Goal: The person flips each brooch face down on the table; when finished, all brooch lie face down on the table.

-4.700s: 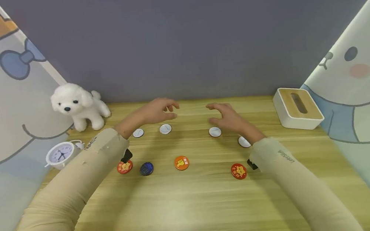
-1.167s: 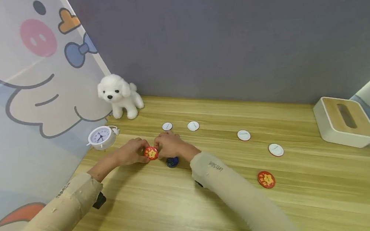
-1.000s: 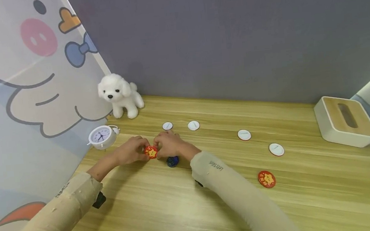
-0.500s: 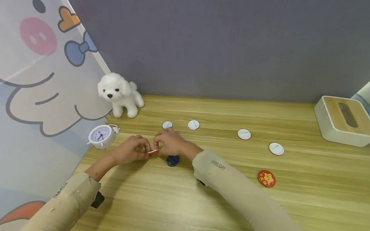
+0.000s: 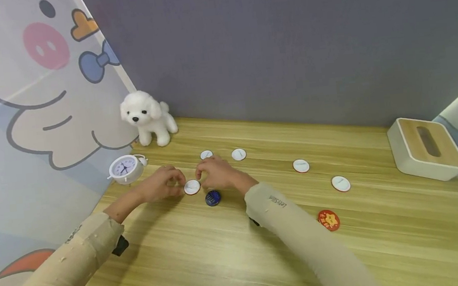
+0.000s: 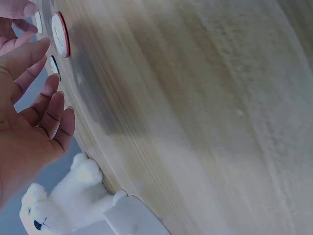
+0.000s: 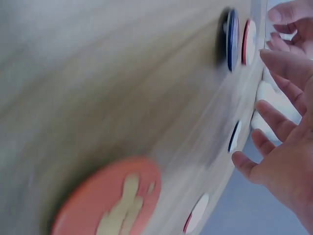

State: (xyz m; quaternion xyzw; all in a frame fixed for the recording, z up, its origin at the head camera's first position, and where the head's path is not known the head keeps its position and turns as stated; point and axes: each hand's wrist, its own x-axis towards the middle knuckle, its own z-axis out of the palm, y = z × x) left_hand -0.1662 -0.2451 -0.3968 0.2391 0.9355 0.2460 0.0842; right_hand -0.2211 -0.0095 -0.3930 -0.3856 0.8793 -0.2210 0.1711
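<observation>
I have the white-backed badge (image 5: 192, 187) lying flat on the table (image 5: 207, 260), left of centre in the head view, between the two hands. The left hand (image 5: 161, 184) is loosely curved and holds nothing, fingertips at the badge's left rim; I can't tell whether they touch. The right hand (image 5: 217, 173) is relaxed too, its grasp empty, just beside the right rim.

I take the step to be settling this badge white side up. I'd lift both hands straight off so no fingertip flicks the rim, and keep the right clear of the blue badge (image 5: 212, 198) just below it.

The white-backed badge's underside is hidden. The orange badge (image 7: 112, 200) is cut off at the right wrist view's bottom edge; the blue lettering is too small to read.
</observation>
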